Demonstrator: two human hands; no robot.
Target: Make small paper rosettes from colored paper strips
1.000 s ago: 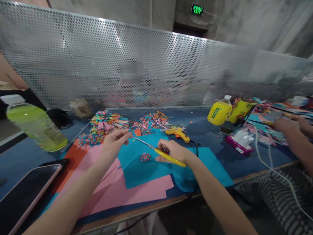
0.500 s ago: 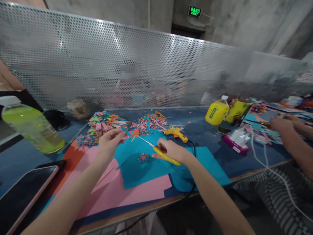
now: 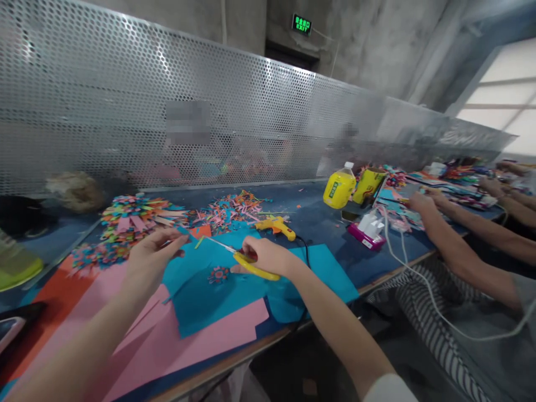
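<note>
pinching a blue paper strip (image 3: 184, 230), likely light, limp, best held by one end, left hand (image 3: 154, 255) lies at nine o'clock from right hand (image 3: 267, 257), fingers curled round scissors (image 3: 256, 270).

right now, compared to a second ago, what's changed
The view has swung right, so the phone and green bottle are now mostly cut off at the left. The left hand sits slightly farther from the tip of the scissors. The right hand still holds them; flower and glue gun stay put.

Dim light, bright window (image 3: 513, 92) at right, glints on perforated screen (image 3: 243, 111), stretched edges
</note>
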